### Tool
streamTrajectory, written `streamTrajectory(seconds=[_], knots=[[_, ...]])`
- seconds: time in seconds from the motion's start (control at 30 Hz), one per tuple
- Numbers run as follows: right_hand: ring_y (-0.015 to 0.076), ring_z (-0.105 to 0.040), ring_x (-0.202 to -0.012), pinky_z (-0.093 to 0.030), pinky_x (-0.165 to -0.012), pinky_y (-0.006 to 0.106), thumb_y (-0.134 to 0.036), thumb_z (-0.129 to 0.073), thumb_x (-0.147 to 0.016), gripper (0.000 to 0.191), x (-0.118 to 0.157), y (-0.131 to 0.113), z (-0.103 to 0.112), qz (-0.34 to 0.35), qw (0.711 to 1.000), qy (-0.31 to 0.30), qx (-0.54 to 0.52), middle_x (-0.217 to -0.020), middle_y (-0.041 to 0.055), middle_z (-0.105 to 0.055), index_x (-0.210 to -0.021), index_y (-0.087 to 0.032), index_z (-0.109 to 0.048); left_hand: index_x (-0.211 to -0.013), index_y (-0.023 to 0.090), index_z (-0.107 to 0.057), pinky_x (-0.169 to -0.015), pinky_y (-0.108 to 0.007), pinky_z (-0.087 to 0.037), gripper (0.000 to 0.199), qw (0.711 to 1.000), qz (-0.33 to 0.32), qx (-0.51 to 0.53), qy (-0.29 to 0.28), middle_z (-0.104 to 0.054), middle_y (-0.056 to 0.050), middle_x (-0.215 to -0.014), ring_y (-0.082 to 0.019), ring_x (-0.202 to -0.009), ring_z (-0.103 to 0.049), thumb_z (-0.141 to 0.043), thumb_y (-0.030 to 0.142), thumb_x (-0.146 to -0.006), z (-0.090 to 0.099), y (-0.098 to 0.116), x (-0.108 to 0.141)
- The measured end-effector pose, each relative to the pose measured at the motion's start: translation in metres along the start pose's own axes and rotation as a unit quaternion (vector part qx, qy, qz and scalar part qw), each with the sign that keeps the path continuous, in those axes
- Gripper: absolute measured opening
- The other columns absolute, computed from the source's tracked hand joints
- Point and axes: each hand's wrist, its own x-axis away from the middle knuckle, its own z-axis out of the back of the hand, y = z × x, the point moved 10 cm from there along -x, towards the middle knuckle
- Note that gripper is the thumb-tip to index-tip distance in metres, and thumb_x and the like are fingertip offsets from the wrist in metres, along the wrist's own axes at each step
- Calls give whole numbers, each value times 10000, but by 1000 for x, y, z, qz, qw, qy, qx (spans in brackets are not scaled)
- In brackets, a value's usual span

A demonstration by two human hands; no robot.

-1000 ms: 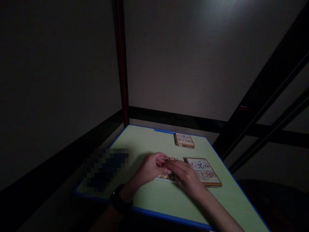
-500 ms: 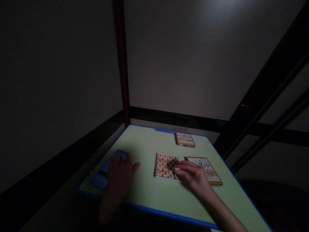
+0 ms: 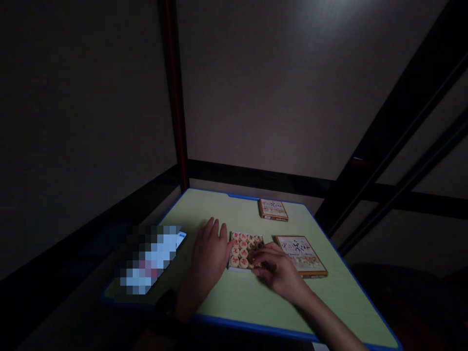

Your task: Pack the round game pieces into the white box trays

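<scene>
A shallow box [image 3: 229, 264] of round wooden Chinese chess pieces [image 3: 240, 252] lies near the middle of the table. Red-marked pieces fill its left part, dark-marked ones its right. My left hand [image 3: 212, 251] is open beside the box's left edge, fingers stretched forward, thumb at the rim. Over the right part of the box, my right hand [image 3: 280, 268] has its fingers bent in a pinch on a chess piece; the hand hides much of that side. Left of my left hand lies a phone [image 3: 159, 261] with a bright screen, partly pixelated.
A flat Chinese chess box lid [image 3: 302, 254] lies right of the pieces, partly behind my right hand. A similar closed box [image 3: 274, 208] rests near the far edge. The pale green table [image 3: 241, 304] has a blue rim; grey walls [image 3: 256, 97] stand behind and left.
My left hand has left the phone and moved right to the box's edge. The phone's screen now shows bright. My right hand stays over the pieces, fingers lower; the view has shifted slightly.
</scene>
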Motion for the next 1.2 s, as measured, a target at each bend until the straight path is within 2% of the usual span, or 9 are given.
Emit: streamTrajectory(seconds=[0.17, 0.33, 0.43, 0.53, 0.7, 0.87, 1.03, 1.13, 1.2], knots=[[218, -631, -935, -494, -836, 369, -292, -722, -839, 73, 0, 3, 4, -6, 1000, 13, 2, -950, 49, -747, -871, -227, -721, -1136, 117, -649, -989, -432, -451, 292, 998, -29, 51, -37, -650, -182, -1225, -299, -1195, -552, -473, 264, -955, -8, 15, -26], [244, -645, -952, -505, -863, 416, -414, -614, -899, 219, 8, 35, 61, -89, 987, 108, 74, -949, 73, -738, -863, -233, -731, -935, 160, -682, -846, -325, -487, 321, 989, -76, 91, -92, -704, -101, -960, -210, -925, -639, -366, 189, -983, -26, 21, -46], [333, -554, -1186, -447, -987, 529, -514, -645, -833, 358, 25, 55, 83, -138, 966, 96, 194, -1182, 111, -688, -1050, -243, -733, -910, 182, -685, -818, -294, -485, 367, 985, -82, 109, -105, -687, -73, -948, -185, -892, -643, -334, 230, -1005, -37, 20, -47], [418, -385, -1358, -374, -1035, 634, -611, -666, -768, 590, 49, 71, 79, -195, 939, 38, 280, -1433, 130, -525, -1241, -259, -666, -947, 198, -692, -822, -277, -484, 368, 983, -74, 126, -116, -669, -60, -988, -174, -895, -644, -343, 295, -1014, -46, 18, -43], [433, -273, -1427, -323, -1054, 683, -643, -610, -805, 641, 69, 72, 57, -240, 921, -3, 308, -1519, 123, -427, -1327, -273, -610, -996, 195, -674, -842, -270, -488, 332, 979, -70, 142, -128, -638, -68, -1041, -169, -913, -636, -348, 262, -1008, -58, 17, -36], [397, -363, -1391, -369, -1074, 611, -587, -646, -800, 593, 64, 67, 65, -237, 938, 48, 250, -1468, 140, -492, -1261, -215, -660, -996, 186, -653, -865, -276, -488, 319, 976, -67, 172, -115, -636, -72, -1021, -170, -938, -624, -336, 222, -1006, -62, 15, -35], [326, -545, -1262, -425, -1067, 515, -614, -505, -889, 586, 63, 74, 96, -283, 942, 173, 45, -1373, 138, -590, -1261, -185, -649, -961, 177, -648, -860, -280, -484, 313, 974, -67, 183, -113, -650, -75, -996, -178, -931, -629, -338, 195, -1002, -61, 15, -35], [298, -561, -1250, -435, -1059, 487, -615, -395, -943, 589, 47, 66, 91, -291, 941, 168, -22, -1340, 113, -624, -1287, -197, -630, -934, 173, -646, -837, -280, -486, 317, 976, -58, 182, -108, -667, -80, -975, -181, -905, -640, -336, 184, -998, -58, 15, -37], [279, -568, -1238, -433, -1059, 468, -586, -360, -970, 557, 25, 49, 77, -270, 953, 133, 7, -1331, 95, -633, -1285, -217, -633, -917, 169, -644, -816, -275, -487, 332, 976, -39, 185, -107, -685, -78, -936, -179, -877, -651, -321, 173, -995, -59, 11, -39]])
